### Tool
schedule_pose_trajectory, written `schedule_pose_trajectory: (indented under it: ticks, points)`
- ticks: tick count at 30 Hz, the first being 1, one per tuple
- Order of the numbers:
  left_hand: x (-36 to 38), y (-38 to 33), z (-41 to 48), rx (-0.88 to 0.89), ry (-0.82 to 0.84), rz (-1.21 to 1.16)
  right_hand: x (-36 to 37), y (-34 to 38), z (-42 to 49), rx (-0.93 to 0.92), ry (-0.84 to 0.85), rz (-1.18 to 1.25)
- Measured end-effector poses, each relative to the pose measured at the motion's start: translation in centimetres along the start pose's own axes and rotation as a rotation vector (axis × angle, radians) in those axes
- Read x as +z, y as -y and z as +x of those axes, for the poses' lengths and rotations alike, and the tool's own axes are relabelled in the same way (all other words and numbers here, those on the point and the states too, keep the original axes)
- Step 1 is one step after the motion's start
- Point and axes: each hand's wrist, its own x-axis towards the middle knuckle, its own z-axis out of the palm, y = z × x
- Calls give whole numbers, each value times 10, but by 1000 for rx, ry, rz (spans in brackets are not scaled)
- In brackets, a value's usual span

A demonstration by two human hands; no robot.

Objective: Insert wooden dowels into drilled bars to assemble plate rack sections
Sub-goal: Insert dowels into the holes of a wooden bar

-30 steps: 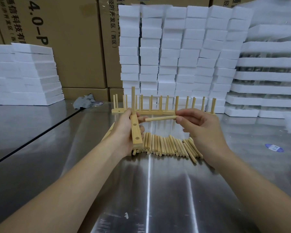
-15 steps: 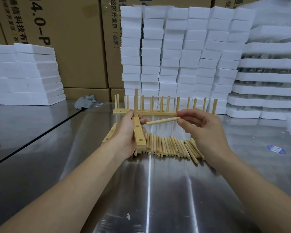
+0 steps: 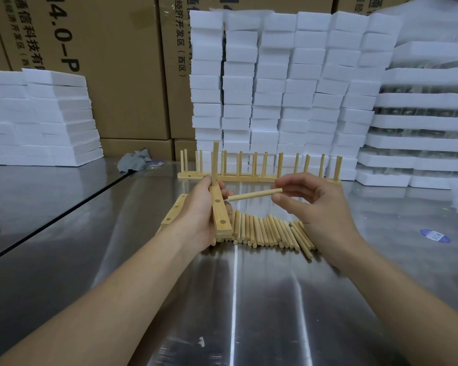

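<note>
My left hand grips a drilled wooden bar nearly upright, its holed face turned toward me and its upper end rising above my fingers. My right hand pinches the right end of a single dowel between thumb and fingertips. The dowel lies almost level, with its left end at my left fingertips beside the bar. A row of loose dowels lies on the table below both hands. A second drilled bar lies flat just left of my left hand.
Assembled rack sections with upright dowels stand in a line behind my hands. White foam blocks are stacked at the back, left and right, in front of cardboard boxes. A grey rag lies at back left. The metal table is shiny.
The dowel has tilted slightly, its left end dipping toward the bar. My right fingers have loosened around its end. Both hands sit a little lower in view.
</note>
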Motion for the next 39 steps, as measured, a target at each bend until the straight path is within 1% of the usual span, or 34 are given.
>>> schedule_pose_trajectory:
  ticks: [4, 9, 13, 17, 20, 22, 26, 29, 37, 39]
  points:
    - [1, 1, -1, 27, -22, 29, 0, 0, 0, 14, 3, 7]
    - [1, 0, -2, 32, -54, 65, 2, 4, -2, -18, 42, -7]
    - [3, 1, 0, 56, -38, 110, 6, 7, -4, -53, 62, -89]
    - [1, 2, 6, 142, -35, 283, 5, 11, -5, -102, 82, -179]
    - [0, 3, 9, 280, -42, 495, 4, 17, -6, -163, 97, -234]
    - [1, 3, 9, 341, -37, 591, 4, 21, -6, -198, 109, -277]
    - [-1, 1, 10, 309, -42, 540, 3, 25, -6, -229, 148, -360]
    - [-2, -2, 8, 286, -10, 481, 2, 27, -6, -254, 173, -429]
    - [0, 7, 4, 345, 18, 544, 7, 22, -8, -207, 141, -478]
    - [0, 8, 4, 380, 3, 555, 9, 18, -8, -190, 166, -516]
